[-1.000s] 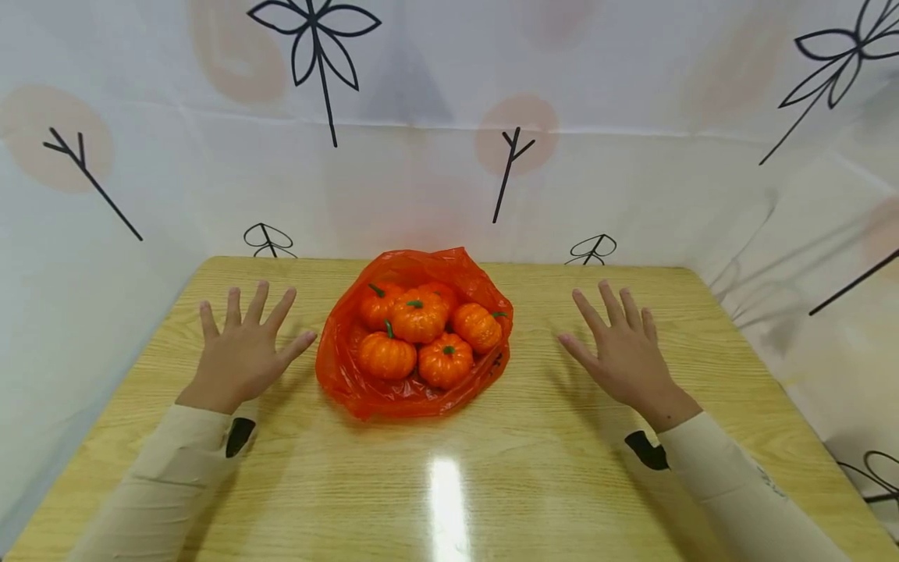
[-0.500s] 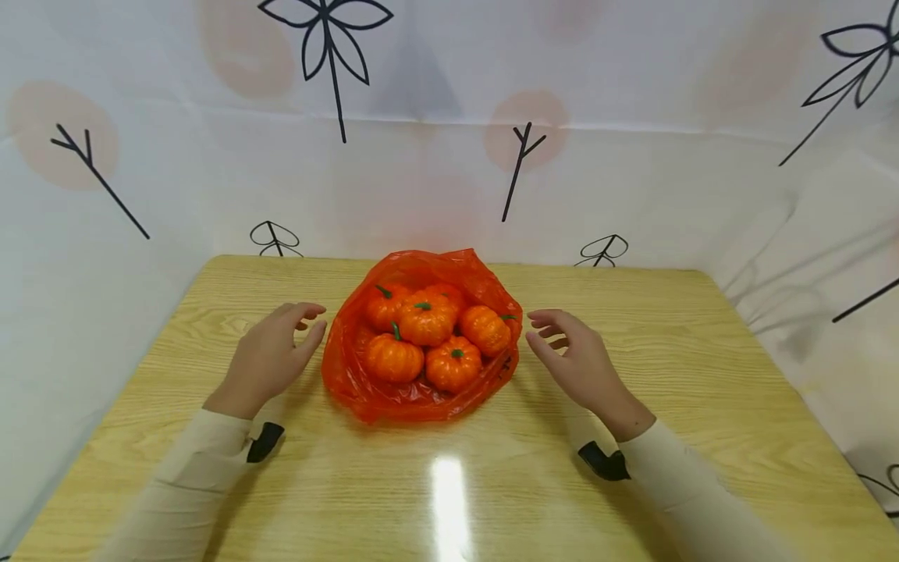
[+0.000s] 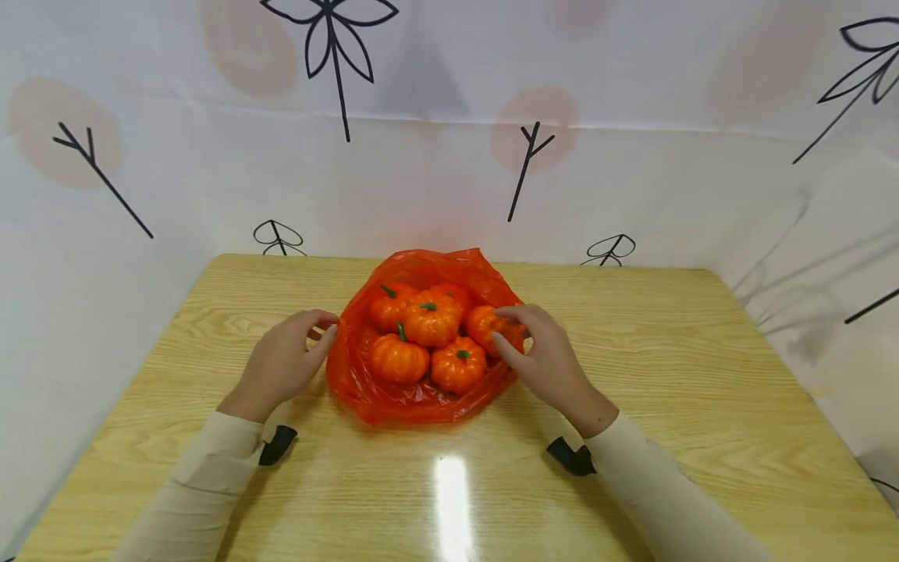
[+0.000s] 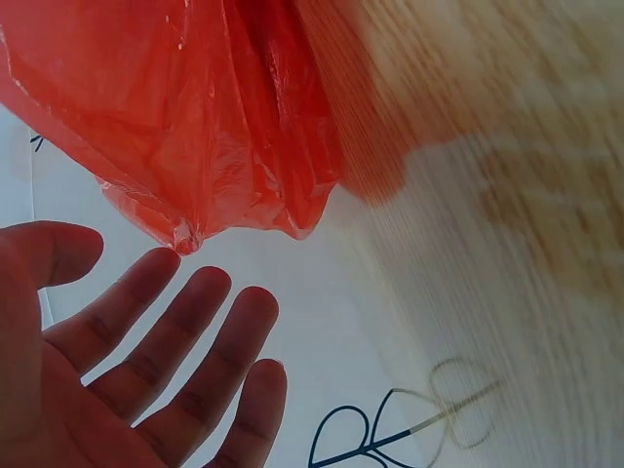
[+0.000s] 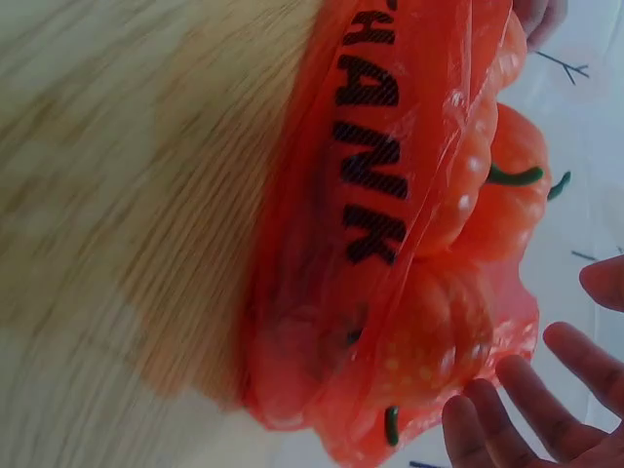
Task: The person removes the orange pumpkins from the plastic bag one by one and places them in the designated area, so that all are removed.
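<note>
Holding nothing, the left hand (image 3: 277,361) curves loosely near nine o'clock of the red plastic bag (image 3: 396,411); the right hand (image 3: 553,359), empty too, is at three o'clock. Inside sit orange pumpkins (image 3: 431,321); underneath, a wooden table (image 3: 351,499).

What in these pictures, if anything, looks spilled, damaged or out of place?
Nothing stands out. The pumpkins sit together inside the open red bag, with none spilled onto the table. The bag is crumpled, but I see no tear.
</note>
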The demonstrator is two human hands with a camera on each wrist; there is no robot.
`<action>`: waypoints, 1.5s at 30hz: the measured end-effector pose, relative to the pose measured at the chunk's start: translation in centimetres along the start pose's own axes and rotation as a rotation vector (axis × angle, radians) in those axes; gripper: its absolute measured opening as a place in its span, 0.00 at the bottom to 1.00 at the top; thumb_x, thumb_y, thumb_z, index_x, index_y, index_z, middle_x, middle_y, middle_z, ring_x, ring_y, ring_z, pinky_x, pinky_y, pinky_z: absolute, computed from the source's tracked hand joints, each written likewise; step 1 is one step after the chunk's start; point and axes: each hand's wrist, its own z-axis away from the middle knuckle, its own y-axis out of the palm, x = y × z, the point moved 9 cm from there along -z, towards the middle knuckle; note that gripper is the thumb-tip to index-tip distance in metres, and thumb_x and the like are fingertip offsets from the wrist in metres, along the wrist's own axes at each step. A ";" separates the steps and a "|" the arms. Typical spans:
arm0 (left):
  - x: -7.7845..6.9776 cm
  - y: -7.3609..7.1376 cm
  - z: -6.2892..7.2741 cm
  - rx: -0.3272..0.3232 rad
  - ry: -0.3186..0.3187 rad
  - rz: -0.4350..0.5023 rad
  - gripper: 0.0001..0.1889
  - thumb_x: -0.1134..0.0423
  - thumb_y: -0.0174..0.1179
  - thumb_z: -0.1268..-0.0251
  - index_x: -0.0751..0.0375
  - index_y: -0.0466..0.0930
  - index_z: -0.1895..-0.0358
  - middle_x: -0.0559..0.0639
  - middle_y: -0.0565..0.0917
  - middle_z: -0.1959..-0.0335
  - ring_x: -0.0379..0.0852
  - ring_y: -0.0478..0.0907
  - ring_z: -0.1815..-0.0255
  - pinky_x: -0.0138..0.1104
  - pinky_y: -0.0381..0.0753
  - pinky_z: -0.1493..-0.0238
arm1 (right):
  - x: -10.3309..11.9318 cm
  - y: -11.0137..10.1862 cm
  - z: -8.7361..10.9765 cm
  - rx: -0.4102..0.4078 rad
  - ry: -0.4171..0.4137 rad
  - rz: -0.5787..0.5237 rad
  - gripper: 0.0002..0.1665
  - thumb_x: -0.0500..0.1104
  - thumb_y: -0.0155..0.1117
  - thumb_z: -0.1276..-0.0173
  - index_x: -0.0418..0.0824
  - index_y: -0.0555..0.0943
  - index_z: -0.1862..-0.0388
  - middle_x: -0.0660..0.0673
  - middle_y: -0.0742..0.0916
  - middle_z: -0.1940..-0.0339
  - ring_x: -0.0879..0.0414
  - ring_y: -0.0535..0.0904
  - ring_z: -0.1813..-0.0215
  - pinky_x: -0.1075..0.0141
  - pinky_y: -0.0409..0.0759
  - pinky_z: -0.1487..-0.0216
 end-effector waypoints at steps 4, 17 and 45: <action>0.0 0.0 0.0 0.005 -0.005 0.016 0.16 0.53 0.51 0.22 0.56 0.80 0.42 0.56 0.84 0.46 0.55 0.82 0.51 0.51 0.83 0.51 | 0.9 0.6 -0.5 0.009 -0.011 -0.008 0.20 0.43 0.68 0.30 0.38 0.80 0.42 0.41 0.82 0.42 0.45 0.75 0.38 0.44 0.76 0.36; 0.3 0.6 -0.1 0.024 -0.049 0.137 0.18 0.54 0.50 0.22 0.58 0.75 0.37 0.58 0.84 0.48 0.55 0.83 0.52 0.50 0.84 0.49 | 3.8 3.1 -2.2 0.095 -0.065 0.031 0.33 0.50 0.71 0.32 0.43 0.74 0.32 0.43 0.74 0.29 0.44 0.69 0.27 0.44 0.71 0.29; 3.8 3.6 -0.8 0.158 -0.279 0.537 0.21 0.53 0.61 0.28 0.60 0.75 0.39 0.59 0.84 0.55 0.46 0.80 0.68 0.33 0.81 0.68 | 2.7 5.4 -3.3 0.165 -0.122 0.151 0.38 0.53 0.72 0.34 0.46 0.72 0.28 0.44 0.72 0.26 0.42 0.72 0.28 0.48 0.75 0.32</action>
